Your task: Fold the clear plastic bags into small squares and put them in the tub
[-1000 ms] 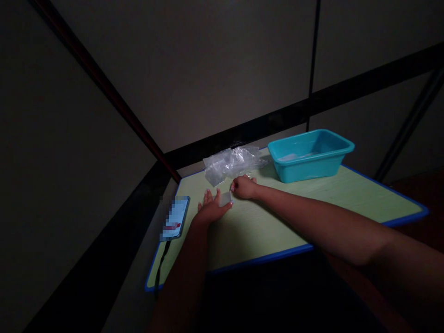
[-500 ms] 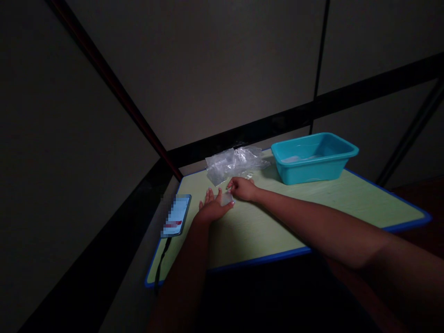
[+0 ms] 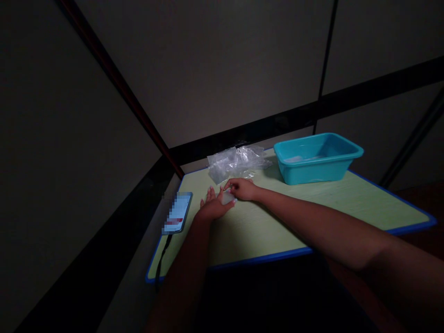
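A small whitish translucent plastic piece (image 3: 226, 198), perhaps a little bag, lies flat on the pale green table (image 3: 263, 231). My left hand (image 3: 213, 207) rests over it with fingers spread, pressing it down. At the far edge of the piece, my right hand (image 3: 242, 189) has thumb and forefinger drawn together in a pinch. Whatever is between those fingertips is too small to make out. Just beyond both hands lies a heap of crumpled clear plastic bags (image 3: 237, 163).
A turquoise plastic basin (image 3: 314, 171) with some pale items inside stands at the back right. On the left edge lies a phone (image 3: 178, 212) with a dark strap (image 3: 161, 259). The table has a blue rim, and dark wall panels stand behind it.
The right forefinger has shifted slightly left, closer to the left fingers. The left hand still holds the plastic piece down. The whole view has shifted a little.
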`<action>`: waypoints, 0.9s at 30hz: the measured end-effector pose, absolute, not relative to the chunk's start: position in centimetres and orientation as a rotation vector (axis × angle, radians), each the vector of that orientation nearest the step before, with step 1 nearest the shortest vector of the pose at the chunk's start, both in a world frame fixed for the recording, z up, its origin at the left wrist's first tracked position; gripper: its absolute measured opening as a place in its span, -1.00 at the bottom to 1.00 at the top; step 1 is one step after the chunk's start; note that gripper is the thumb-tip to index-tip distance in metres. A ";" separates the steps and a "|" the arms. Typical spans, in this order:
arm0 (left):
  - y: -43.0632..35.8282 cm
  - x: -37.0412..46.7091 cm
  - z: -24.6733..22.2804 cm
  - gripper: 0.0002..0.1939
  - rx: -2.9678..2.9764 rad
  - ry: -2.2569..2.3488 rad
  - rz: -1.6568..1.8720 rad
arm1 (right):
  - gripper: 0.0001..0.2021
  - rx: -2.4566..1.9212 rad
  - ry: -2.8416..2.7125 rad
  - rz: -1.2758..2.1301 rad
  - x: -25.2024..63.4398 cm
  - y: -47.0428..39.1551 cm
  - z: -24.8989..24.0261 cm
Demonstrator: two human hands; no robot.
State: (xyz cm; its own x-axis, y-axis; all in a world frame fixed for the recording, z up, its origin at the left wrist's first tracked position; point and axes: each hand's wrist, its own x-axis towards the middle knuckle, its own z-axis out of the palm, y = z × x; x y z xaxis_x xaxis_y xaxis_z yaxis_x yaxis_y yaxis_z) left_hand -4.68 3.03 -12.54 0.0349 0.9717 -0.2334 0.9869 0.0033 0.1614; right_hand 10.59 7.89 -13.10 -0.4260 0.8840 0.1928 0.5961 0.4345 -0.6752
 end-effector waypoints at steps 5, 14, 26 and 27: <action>2.8 -4.7 -12.4 -0.11 2.042 1.984 -0.030 | -0.82 -1.115 -2.232 0.814 10.6 8.1 -13.2; 3.0 -4.9 -12.0 -0.26 2.166 1.735 0.523 | -0.84 -0.976 -1.732 1.325 10.8 8.4 -13.4; 4.5 -5.8 -12.8 -0.59 1.993 1.372 1.021 | -0.88 -0.842 -1.303 1.613 12.0 8.3 -11.3; 4.6 -5.9 -12.8 -0.65 1.949 1.377 1.045 | -0.88 -0.835 -1.280 1.631 12.1 8.3 -11.1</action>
